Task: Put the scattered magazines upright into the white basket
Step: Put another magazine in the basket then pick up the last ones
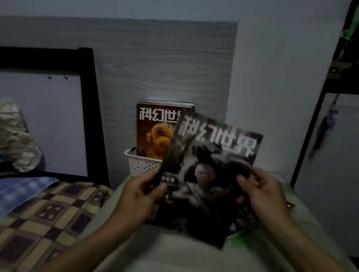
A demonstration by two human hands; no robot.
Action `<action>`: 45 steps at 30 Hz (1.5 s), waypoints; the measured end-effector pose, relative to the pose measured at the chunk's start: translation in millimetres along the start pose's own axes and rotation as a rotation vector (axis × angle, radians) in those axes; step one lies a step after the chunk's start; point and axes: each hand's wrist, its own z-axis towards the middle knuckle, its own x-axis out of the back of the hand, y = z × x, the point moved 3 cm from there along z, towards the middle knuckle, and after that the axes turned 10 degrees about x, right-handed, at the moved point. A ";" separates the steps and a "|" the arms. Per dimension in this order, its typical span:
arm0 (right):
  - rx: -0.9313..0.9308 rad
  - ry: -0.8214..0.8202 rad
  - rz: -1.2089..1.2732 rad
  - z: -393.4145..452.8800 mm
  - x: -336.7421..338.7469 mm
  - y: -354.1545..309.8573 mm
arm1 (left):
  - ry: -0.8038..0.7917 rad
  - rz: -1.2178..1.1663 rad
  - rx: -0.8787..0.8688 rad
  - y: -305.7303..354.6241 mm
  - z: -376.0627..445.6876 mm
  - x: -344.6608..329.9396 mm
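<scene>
A dark magazine [206, 169] with white title characters, seen upside down, is held tilted above the pale surface. My left hand [140, 194] grips its left edge and my right hand [261, 192] grips its right edge. Behind it stands the white perforated basket [142, 165] against the grey wood-grain panel. An orange dragon-cover magazine [153, 138] stands upright inside the basket, with more magazines behind it. Another magazine [246, 223] lies partly hidden under the held one at the lower right.
A black bed frame [85, 99] and a patterned checked blanket [41, 215] fill the left. A crumpled cloth [9, 132] lies at far left. A white cabinet door [337, 168] stands at the right. The pale cushion surface [186, 261] lies under my forearms.
</scene>
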 end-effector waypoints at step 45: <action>0.480 -0.748 -1.476 -10.4 -37.5 71.3 | 0.102 0.193 0.224 -108.3 64.5 -6.1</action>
